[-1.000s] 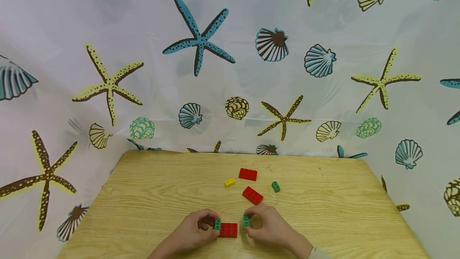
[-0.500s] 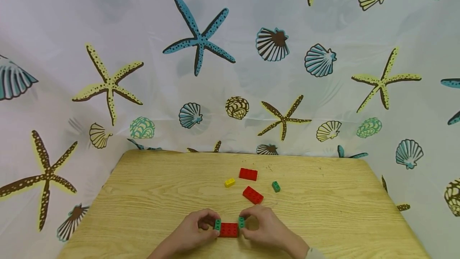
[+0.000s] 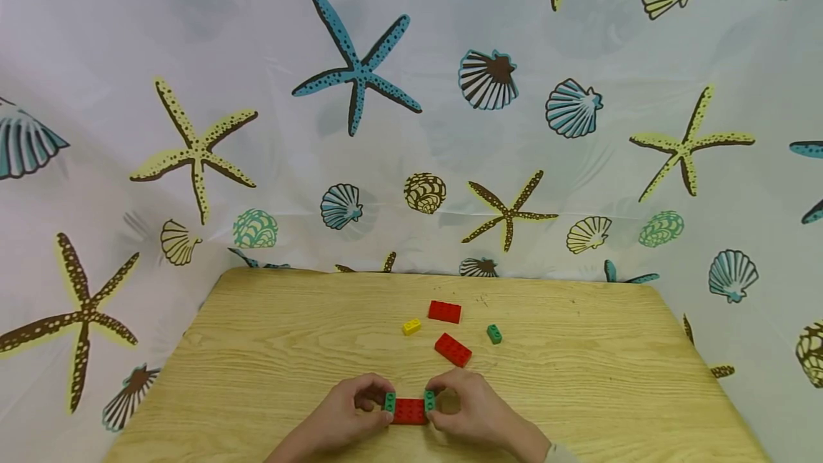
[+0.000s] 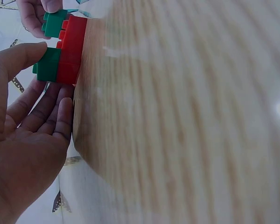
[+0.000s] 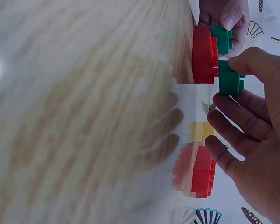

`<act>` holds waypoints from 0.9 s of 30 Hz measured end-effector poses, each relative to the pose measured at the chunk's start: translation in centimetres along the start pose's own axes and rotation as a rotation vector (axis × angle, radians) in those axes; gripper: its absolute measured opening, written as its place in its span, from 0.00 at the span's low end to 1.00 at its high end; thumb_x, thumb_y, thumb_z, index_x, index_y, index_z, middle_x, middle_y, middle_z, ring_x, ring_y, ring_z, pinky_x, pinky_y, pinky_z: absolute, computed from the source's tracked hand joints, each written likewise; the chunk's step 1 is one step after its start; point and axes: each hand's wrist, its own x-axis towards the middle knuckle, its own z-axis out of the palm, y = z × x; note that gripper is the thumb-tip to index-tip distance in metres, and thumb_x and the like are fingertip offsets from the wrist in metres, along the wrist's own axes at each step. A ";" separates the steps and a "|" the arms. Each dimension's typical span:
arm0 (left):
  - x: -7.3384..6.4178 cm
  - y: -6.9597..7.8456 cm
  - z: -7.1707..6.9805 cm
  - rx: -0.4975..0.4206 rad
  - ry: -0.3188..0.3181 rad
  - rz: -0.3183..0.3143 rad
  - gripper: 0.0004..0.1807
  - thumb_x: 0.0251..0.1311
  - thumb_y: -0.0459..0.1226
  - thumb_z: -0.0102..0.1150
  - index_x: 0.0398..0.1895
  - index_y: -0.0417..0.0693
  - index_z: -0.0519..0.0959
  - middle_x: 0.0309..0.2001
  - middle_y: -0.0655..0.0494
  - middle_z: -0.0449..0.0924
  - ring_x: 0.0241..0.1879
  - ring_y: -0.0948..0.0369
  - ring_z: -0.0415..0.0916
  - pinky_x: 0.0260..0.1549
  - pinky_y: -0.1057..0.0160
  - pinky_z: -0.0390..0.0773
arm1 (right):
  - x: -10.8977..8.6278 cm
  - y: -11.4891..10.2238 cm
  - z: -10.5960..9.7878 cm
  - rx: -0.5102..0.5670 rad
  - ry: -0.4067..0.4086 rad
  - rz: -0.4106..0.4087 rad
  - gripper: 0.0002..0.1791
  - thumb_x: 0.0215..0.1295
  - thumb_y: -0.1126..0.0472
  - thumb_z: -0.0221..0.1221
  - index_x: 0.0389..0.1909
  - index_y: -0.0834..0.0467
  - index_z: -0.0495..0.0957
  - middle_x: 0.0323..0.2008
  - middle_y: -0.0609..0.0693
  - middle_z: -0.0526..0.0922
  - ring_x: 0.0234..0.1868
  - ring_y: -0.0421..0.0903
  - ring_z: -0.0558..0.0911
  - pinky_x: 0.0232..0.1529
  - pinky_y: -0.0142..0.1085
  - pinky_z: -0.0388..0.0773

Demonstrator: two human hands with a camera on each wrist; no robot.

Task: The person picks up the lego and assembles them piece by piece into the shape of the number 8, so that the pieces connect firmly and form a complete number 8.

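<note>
A red building brick point(image 3: 409, 411) lies on the table between my hands, studs up. My left hand point(image 3: 343, 411) pinches a green two-stud brick point(image 3: 389, 401) that sits flush on the red brick's left end, clear in the left wrist view point(image 4: 48, 64). Between thumb and fingers, my right hand point(image 3: 476, 409) holds a second green brick point(image 3: 429, 401) over the right end. In the right wrist view this green brick point(image 5: 229, 77) stands at the tops of the red studs, jutting a little past the end. Bare red studs show between the two green bricks.
Beyond the hands lie two loose red bricks, the nearer one point(image 3: 453, 350) angled and the farther one point(image 3: 445, 311) nearly straight. A small yellow brick point(image 3: 411, 326) and another green brick point(image 3: 494, 334) flank them. A patterned curtain point(image 3: 398, 163) encloses the wooden table point(image 3: 289, 349).
My right hand has moved left with its green brick, from beside the red brick to over its right end. The left hand has stayed in place.
</note>
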 end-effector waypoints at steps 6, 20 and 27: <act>-0.1 0.0 -0.1 0.000 -0.004 0.014 0.19 0.69 0.41 0.67 0.58 0.42 0.81 0.54 0.51 0.85 0.49 0.61 0.82 0.47 0.68 0.80 | 0.1 0.0 0.2 -0.001 0.009 -0.019 0.16 0.69 0.52 0.69 0.53 0.56 0.85 0.49 0.41 0.88 0.53 0.42 0.84 0.59 0.40 0.82; 0.0 -0.1 0.1 0.012 0.000 0.027 0.19 0.69 0.41 0.67 0.58 0.43 0.81 0.53 0.51 0.85 0.49 0.60 0.82 0.47 0.68 0.80 | 0.5 -0.5 0.5 -0.024 -0.006 -0.003 0.16 0.69 0.52 0.70 0.53 0.53 0.86 0.49 0.41 0.88 0.52 0.39 0.83 0.58 0.35 0.80; 0.0 0.0 0.1 0.016 0.004 0.020 0.19 0.69 0.41 0.67 0.58 0.43 0.81 0.54 0.51 0.85 0.50 0.59 0.82 0.47 0.69 0.80 | 0.5 -0.6 0.5 -0.001 -0.003 0.001 0.15 0.69 0.51 0.70 0.52 0.52 0.86 0.49 0.42 0.88 0.52 0.41 0.83 0.58 0.39 0.81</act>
